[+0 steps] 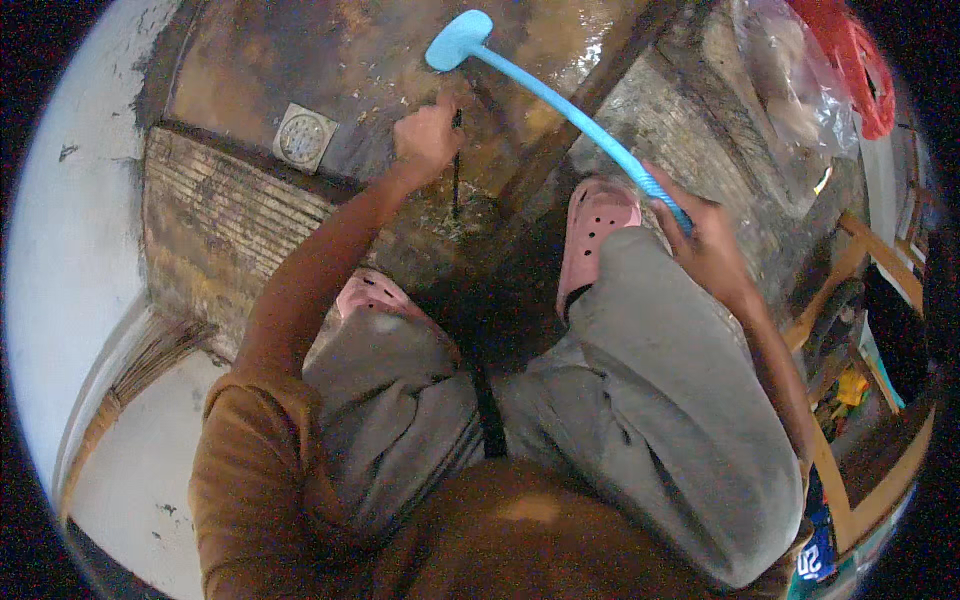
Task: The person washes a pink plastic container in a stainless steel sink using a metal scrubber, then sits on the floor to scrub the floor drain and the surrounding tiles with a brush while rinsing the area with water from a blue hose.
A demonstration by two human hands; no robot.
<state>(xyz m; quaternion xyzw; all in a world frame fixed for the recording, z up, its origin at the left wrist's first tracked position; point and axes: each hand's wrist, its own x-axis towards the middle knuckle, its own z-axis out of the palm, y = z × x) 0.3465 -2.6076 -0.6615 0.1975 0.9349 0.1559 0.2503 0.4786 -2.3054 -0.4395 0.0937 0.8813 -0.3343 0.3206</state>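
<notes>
My left hand (424,136) is closed in a fist above the wet, dirty floor (262,45). A thin dark rod (455,187) runs from that fist toward a patch of loose debris (454,225). My right hand (705,240), by my right knee, grips the lower end of a light blue long-handled brush (577,116). Its oval head (459,40) reaches out past my left hand; the bristle side is hidden. Left of my left hand, a square floor drain cover (305,139) with a round grate is set in the floor.
Pink clogs (598,240) are on my feet. A ribbed step (232,202) borders the lower floor at left. One broom (124,382) leans by the white wall (75,187). Clear plastic (795,82) and a red bag (870,75) lie upper right, above a wooden rack (832,480).
</notes>
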